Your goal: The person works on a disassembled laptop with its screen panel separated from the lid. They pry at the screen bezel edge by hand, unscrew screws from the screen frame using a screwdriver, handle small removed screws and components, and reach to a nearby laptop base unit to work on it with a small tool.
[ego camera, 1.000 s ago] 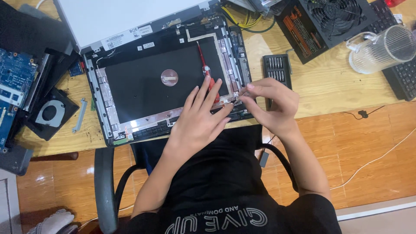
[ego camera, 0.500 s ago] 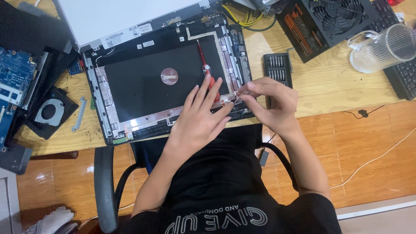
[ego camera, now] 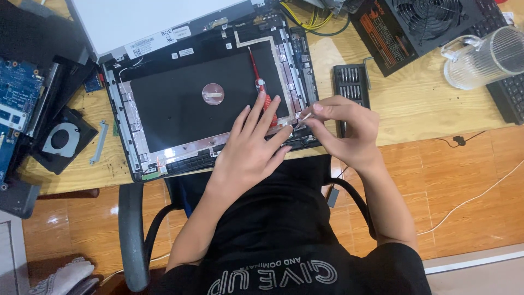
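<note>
A screwdriver (ego camera: pixel 261 90) lies on the opened laptop lid (ego camera: pixel 180 109), bit case (ego camera: pixel 351 87) to its right.

There was just one camera, and it sat on my head. It looked almost straight down over my chest and lap at the light wooden desk (ego camera: pixel 426 109). It was close enough to show my left hand (ego camera: pixel 248 150) and my right hand (ego camera: pixel 344 128) in the middle. The opened black laptop lid (ego camera: pixel 185 104) filled the top, with the brown floor (ego camera: pixel 469 180) below.
</note>
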